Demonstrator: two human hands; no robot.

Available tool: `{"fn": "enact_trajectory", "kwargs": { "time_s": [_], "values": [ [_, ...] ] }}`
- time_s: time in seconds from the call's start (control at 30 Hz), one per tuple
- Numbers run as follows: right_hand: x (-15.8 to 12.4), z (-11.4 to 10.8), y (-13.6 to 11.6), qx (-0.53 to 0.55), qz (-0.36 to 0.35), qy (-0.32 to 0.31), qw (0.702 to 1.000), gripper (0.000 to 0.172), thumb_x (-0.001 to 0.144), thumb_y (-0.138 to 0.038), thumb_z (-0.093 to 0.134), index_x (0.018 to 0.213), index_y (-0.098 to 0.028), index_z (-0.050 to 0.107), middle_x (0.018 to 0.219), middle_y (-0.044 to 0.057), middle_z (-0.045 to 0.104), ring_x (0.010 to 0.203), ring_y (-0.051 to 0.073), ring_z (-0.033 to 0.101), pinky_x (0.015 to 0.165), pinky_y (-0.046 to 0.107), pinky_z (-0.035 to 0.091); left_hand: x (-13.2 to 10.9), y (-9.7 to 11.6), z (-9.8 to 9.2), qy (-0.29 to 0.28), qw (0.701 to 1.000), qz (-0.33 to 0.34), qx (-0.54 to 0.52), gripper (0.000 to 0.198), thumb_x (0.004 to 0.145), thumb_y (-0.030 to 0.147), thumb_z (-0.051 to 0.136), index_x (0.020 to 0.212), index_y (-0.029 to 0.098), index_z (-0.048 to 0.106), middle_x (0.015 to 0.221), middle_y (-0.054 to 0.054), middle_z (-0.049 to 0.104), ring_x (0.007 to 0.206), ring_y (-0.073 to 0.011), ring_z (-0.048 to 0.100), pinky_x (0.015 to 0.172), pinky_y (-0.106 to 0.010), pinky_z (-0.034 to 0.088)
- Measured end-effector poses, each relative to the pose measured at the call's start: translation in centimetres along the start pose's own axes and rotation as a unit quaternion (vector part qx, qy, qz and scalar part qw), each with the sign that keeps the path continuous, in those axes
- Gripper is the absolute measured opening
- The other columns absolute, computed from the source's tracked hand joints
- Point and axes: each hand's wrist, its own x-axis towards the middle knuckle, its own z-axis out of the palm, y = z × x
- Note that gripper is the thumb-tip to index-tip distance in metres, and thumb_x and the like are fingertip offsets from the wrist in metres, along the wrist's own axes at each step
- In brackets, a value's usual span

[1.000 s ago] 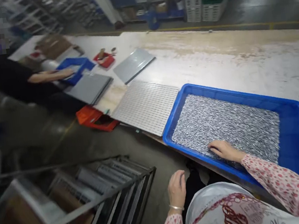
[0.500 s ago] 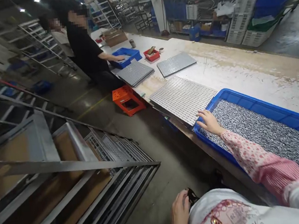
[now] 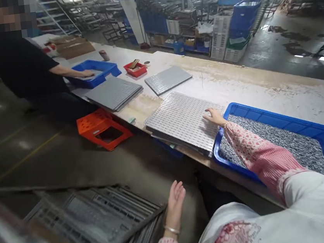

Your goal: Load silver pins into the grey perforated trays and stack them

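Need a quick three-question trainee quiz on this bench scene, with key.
1. Which hand wears the metal bangle?
2. True or false: the orange stool stands on the workbench.
3. What fills the large blue tray?
A. Small silvery metal parts
B. Cardboard sheets
C. Water

Key:
1. The left hand
2. False
3. A
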Motion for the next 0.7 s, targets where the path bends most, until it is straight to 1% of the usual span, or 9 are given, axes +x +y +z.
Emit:
{"fn": "enact_trajectory", "kwargs": {
  "time_s": [0.07, 0.1, 0.2, 0.27, 0.33, 0.43, 0.53, 0.63, 0.7],
  "values": [
    [5.5, 0.1, 1.3, 0.013, 0.044, -0.009, 0.999, 0.052, 0.096, -0.044, 0.043, 0.139, -0.015, 0.050, 0.133, 0.016, 0.057, 0.128, 0.031, 0.044, 0.112, 0.048, 0.028, 5.8, 2.4, 1.4, -0.012, 0.999, -0.020, -0.036, 0.076, 0.074, 0.061, 0.070, 0.137, 0.024, 0.047, 0.148, -0.017, 0.045, 0.137, -0.0277, 0.044, 0.112, -0.043, 0.038],
    [8.2, 0.3, 1.9, 0.017, 0.067, -0.013, 0.998, 0.054, 0.097, -0.046, 0.042, 0.139, -0.014, 0.050, 0.132, 0.016, 0.057, 0.128, 0.031, 0.044, 0.112, 0.048, 0.029, 8.6, 3.6, 2.3, -0.007, 0.997, -0.042, -0.058, 0.074, 0.077, 0.059, 0.068, 0.138, 0.025, 0.046, 0.150, -0.016, 0.042, 0.138, -0.0271, 0.042, 0.112, -0.043, 0.037],
    [16.1, 1.1, 3.7, 0.030, 0.127, -0.031, 0.991, 0.063, 0.095, -0.059, 0.042, 0.137, -0.014, 0.053, 0.134, 0.018, 0.057, 0.129, 0.032, 0.046, 0.111, 0.046, 0.030, 16.3, 6.6, 5.2, 0.046, 0.985, -0.132, -0.105, 0.064, 0.085, 0.055, 0.058, 0.140, 0.026, 0.043, 0.153, -0.016, 0.039, 0.141, -0.0253, 0.037, 0.115, -0.045, 0.031],
    [20.4, 1.9, 4.8, 0.041, 0.166, -0.060, 0.983, 0.072, 0.090, -0.068, 0.044, 0.135, -0.012, 0.055, 0.136, 0.020, 0.055, 0.128, 0.034, 0.047, 0.109, 0.046, 0.034, 20.4, 8.2, 7.1, 0.085, 0.972, -0.188, -0.112, 0.056, 0.090, 0.054, 0.050, 0.138, 0.026, 0.046, 0.154, -0.015, 0.037, 0.143, -0.0242, 0.033, 0.117, -0.047, 0.026],
    [24.0, 2.7, 6.0, 0.059, 0.195, -0.104, 0.973, 0.079, 0.086, -0.074, 0.045, 0.132, -0.011, 0.058, 0.135, 0.021, 0.056, 0.123, 0.034, 0.053, 0.106, 0.044, 0.039, 23.4, 9.5, 8.5, 0.107, 0.960, -0.231, -0.120, 0.049, 0.092, 0.052, 0.046, 0.133, 0.026, 0.051, 0.154, -0.012, 0.039, 0.143, -0.0236, 0.033, 0.118, -0.047, 0.022],
    [27.9, 4.1, 7.9, 0.098, 0.217, -0.179, 0.955, 0.081, 0.083, -0.078, 0.046, 0.122, -0.011, 0.066, 0.129, 0.019, 0.062, 0.115, 0.032, 0.061, 0.103, 0.042, 0.043, 26.4, 10.3, 10.0, 0.112, 0.942, -0.267, -0.171, 0.038, 0.092, 0.045, 0.050, 0.121, 0.023, 0.061, 0.145, -0.010, 0.051, 0.138, -0.0247, 0.042, 0.118, -0.046, 0.027],
    [30.2, 5.4, 9.4, 0.135, 0.230, -0.222, 0.938, 0.079, 0.082, -0.079, 0.047, 0.114, -0.011, 0.071, 0.125, 0.017, 0.066, 0.113, 0.031, 0.063, 0.102, 0.043, 0.045, 28.0, 10.2, 10.7, 0.118, 0.925, -0.272, -0.237, 0.029, 0.089, 0.035, 0.057, 0.111, 0.018, 0.066, 0.135, -0.013, 0.060, 0.132, -0.0261, 0.049, 0.114, -0.042, 0.037],
    [31.3, 6.3, 9.9, 0.165, 0.233, -0.217, 0.934, 0.075, 0.083, -0.077, 0.049, 0.109, -0.011, 0.073, 0.121, 0.016, 0.068, 0.109, 0.030, 0.064, 0.099, 0.042, 0.047, 28.6, 9.8, 10.8, 0.123, 0.914, -0.273, -0.275, 0.031, 0.088, 0.033, 0.058, 0.113, 0.017, 0.067, 0.127, -0.014, 0.065, 0.130, -0.0253, 0.051, 0.111, -0.039, 0.041],
    [31.4, 6.7, 9.7, 0.177, 0.228, -0.184, 0.939, 0.073, 0.081, -0.075, 0.054, 0.104, -0.010, 0.075, 0.116, 0.018, 0.069, 0.108, 0.029, 0.065, 0.099, 0.042, 0.047, 28.6, 9.5, 10.6, 0.129, 0.912, -0.272, -0.278, 0.036, 0.087, 0.035, 0.060, 0.118, 0.017, 0.066, 0.123, -0.014, 0.067, 0.129, -0.0254, 0.052, 0.111, -0.039, 0.042]
  ]
}}
